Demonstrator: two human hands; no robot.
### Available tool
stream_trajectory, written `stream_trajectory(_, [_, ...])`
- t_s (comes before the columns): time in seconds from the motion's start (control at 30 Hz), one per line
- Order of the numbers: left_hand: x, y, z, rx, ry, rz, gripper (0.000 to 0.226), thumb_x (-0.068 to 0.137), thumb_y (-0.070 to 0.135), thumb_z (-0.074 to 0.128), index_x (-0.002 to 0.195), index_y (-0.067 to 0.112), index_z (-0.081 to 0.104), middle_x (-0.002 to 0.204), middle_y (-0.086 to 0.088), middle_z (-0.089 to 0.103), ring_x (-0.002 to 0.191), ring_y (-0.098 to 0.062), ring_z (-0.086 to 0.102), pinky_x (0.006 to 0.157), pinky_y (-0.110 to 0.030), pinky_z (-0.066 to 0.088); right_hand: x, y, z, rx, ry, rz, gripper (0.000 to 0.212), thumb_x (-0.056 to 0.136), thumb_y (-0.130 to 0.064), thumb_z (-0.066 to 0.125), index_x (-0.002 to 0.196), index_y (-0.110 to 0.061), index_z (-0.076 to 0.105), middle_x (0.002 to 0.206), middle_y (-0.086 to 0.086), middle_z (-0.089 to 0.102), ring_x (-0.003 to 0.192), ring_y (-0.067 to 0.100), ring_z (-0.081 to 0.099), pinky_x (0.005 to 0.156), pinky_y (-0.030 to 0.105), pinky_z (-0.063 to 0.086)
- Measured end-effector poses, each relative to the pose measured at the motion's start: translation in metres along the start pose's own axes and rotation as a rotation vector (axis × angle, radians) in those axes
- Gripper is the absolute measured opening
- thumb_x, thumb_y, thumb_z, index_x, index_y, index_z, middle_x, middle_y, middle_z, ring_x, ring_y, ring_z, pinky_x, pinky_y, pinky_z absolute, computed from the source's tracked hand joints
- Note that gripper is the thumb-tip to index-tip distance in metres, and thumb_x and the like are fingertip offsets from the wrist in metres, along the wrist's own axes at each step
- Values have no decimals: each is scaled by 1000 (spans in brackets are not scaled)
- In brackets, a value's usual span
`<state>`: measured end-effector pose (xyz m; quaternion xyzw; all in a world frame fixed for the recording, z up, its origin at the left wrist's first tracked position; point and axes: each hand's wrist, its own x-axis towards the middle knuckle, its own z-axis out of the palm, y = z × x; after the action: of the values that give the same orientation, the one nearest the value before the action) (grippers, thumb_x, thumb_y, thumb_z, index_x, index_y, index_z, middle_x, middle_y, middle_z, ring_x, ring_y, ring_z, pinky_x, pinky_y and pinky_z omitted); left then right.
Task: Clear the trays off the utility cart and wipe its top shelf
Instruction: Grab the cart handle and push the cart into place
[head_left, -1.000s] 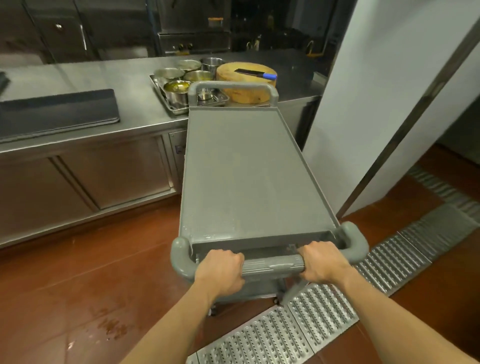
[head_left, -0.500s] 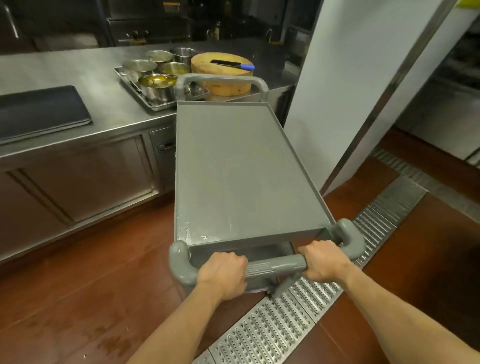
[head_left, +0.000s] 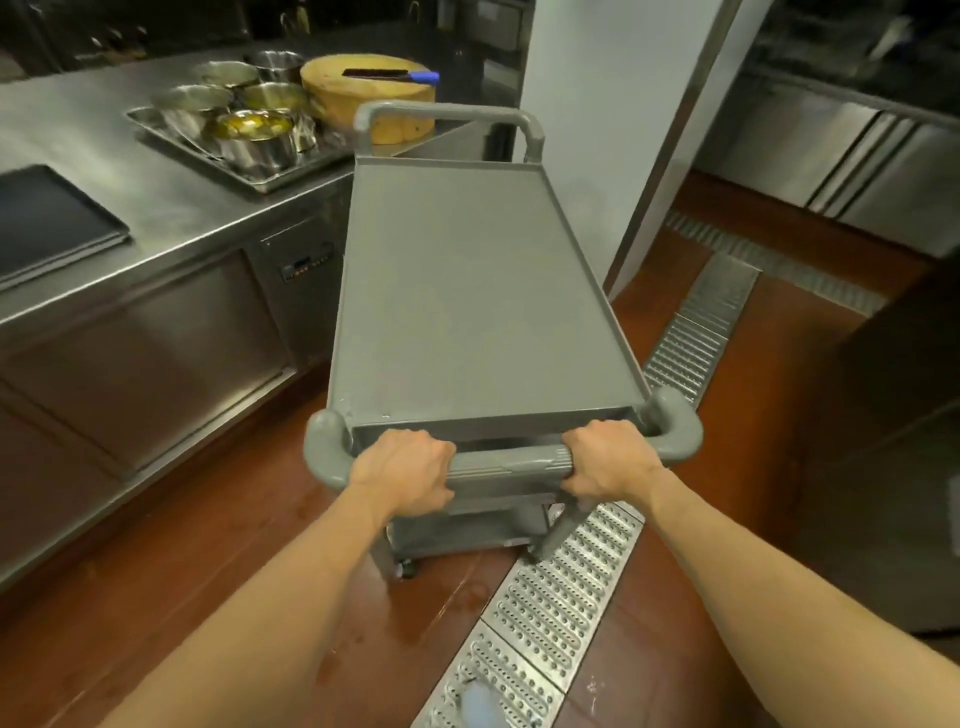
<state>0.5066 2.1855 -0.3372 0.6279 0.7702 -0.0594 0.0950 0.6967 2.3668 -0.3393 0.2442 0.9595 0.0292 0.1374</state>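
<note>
Swinging right now, the utility cart (head_left: 483, 291) has its far end clear of the steel counter (head_left: 130, 218) it faced a second ago, nosing toward the white wall panel (head_left: 597, 104) ahead. Top shelf (head_left: 478, 312) bare. Floor drain grate (head_left: 561, 587) runs under the near wheels. Metal tray (head_left: 260, 176) of pots sits on the counter. Left hand (head_left: 402, 473) and right hand (head_left: 608, 460) both curled tight round the near handle (head_left: 506, 462).

The steel counter (head_left: 156, 208) carries a metal tray (head_left: 270, 179) of steel bowls (head_left: 249, 137), a round wooden chopping block (head_left: 363, 96) and a dark flat tray (head_left: 47, 218). The cart's top shelf (head_left: 478, 291) stands on the red floor (head_left: 208, 545).
</note>
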Motion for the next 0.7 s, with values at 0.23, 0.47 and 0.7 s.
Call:
stream_trajectory(0.23, [-32, -77, 5, 71, 3, 71, 18, 77, 42, 54, 81, 26, 47, 88, -2, 69, 83, -25, 66, 66, -35, 46, -2, -87, -10, 35, 56, 85, 24, 71, -47, 55, 73, -23, 57, 69, -1, 67, 64, 24, 64, 62, 33, 51])
stream_trajectory(0.47, [-42, -165, 9, 27, -15, 138, 22, 73, 47, 54, 87, 29, 56, 85, 6, 68, 79, -16, 64, 75, -37, 55, 21, -165, -27, 11, 87, 160, 31, 76, -49, 54, 82, -19, 60, 78, 4, 70, 72, 28, 66, 61, 32, 39])
stream_trajectory(0.7, [-62, -249, 3, -24, -89, 191, 58, 66, 85, 50, 79, 28, 51, 77, 8, 63, 72, -13, 59, 64, -31, 47, 52, -242, -49, 65, 90, 194, 37, 82, -53, 53, 95, -19, 58, 82, 4, 69, 77, 27, 67, 63, 33, 43])
